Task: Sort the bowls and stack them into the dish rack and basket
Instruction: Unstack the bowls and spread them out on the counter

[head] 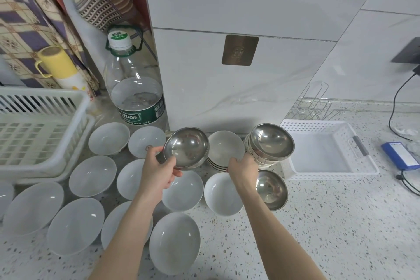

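A steel bowl (186,148) is held near the centre of the frame, its near rim pinched by the left hand (159,171), tilted and lifted above the white bowls (91,175) spread over the lower left of the speckled counter (341,223). To its right, a stack of steel bowls (269,144) is gripped at its left side by the right hand (243,169), tipped toward the camera. A striped stack of white bowls (223,149) is seen between the two hands, and a single steel bowl (271,190) lies just below the right hand. A white basket (363,166) is placed at the right, a white dish rack (45,125) at the left edge. A large water bottle (134,84) stands behind the bowls.
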